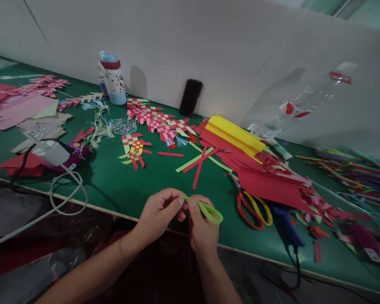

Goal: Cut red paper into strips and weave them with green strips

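Observation:
Near the table's front edge, a light green paper strip (211,214) is bent into a loop between my hands. My left hand (161,211) pinches one end of it between thumb and fingertips. Close beside, my right hand (204,228) pinches the strip near the base of the loop, which sticks out to the right. Beyond my hands lie loose red strips (199,169) and green strips (190,162), some crossing. Farther left are small woven paper pieces (134,148) in red, green and yellow, and a row of woven paper fish (155,120).
Red-and-yellow scissors (251,209) lie right of my hands, beside red paper (269,185) and a yellow sheet (234,135). A phone (191,97) leans on the wall. A water bottle (112,80), a clear plastic bottle (297,107), a blue-handled tool (288,228) and a white cable (68,196) are around.

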{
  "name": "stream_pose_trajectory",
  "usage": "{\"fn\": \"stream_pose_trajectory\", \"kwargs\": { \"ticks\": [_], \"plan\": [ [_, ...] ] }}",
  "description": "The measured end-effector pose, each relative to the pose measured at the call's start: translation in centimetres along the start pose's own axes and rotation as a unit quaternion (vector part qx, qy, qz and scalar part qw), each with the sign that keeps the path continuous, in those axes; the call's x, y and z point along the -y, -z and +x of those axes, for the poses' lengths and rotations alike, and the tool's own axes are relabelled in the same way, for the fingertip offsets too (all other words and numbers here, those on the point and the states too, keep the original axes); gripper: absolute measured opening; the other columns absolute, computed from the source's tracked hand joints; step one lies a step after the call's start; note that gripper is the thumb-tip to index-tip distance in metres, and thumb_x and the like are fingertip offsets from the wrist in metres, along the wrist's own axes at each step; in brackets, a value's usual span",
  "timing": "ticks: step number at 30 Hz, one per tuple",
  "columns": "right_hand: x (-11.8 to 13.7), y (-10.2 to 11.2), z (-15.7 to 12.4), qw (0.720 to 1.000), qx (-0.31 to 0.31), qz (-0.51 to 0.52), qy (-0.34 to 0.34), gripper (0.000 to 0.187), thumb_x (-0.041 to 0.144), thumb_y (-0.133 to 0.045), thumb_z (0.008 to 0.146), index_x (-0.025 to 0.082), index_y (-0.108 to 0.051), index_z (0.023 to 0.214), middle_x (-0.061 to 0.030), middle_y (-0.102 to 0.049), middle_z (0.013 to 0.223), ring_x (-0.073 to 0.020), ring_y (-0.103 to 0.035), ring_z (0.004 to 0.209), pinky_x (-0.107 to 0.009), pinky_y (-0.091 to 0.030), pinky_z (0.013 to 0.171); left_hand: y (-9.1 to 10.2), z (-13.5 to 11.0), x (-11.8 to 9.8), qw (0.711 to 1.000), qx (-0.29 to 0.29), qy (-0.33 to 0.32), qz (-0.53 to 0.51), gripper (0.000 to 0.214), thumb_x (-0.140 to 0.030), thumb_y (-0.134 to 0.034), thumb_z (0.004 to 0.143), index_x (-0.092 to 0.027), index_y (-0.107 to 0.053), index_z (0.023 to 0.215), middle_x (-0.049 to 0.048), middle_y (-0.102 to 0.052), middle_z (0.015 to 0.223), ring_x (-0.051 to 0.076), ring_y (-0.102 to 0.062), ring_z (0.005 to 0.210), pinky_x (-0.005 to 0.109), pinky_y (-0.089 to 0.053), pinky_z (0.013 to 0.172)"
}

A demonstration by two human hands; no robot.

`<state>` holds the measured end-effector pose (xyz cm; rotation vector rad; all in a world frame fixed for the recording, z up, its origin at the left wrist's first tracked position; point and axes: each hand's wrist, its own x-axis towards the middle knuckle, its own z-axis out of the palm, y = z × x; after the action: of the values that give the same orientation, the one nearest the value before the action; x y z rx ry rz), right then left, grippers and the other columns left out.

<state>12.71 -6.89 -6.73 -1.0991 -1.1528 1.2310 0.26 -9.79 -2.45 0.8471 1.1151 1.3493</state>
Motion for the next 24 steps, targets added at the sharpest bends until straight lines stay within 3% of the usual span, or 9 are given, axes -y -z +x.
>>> {"fn": "stream_pose_trajectory", "kwargs": {
  "ticks": [11,24],
  "plan": [
    [-0.7,0.2,0.1,1.000,-0.001,0.023,-0.007,0.020,0.034,-0.075,0.077,0.019,-0.065,0.083,-0.0006,-0.061,0.075,-0.0138,-0.058,0.066,-0.027,-0.048,0.061,0.3,0.2,0.3,1.000,0.001,-0.012,0.003,0.028,-0.040,-0.065,0.085,-0.013,-0.067,0.090,0.0011,-0.065,0.072,0.008,-0.058,0.058,0.020,-0.050,0.059],
    [-0.2,0.0,0.4,1.000,0.004,0.025,0.006,0.026,0.043,-0.070,0.080,0.019,-0.064,0.076,0.0019,-0.053,0.063,-0.0127,-0.049,0.059,-0.029,-0.042,0.059,1.4,0.5,0.2,0.991,-0.043,-0.049,0.119,0.021,-0.037,-0.062,0.087,-0.016,-0.066,0.083,-0.0023,-0.062,0.061,0.009,-0.058,0.058,0.018,-0.046,0.060]
  ]
}}
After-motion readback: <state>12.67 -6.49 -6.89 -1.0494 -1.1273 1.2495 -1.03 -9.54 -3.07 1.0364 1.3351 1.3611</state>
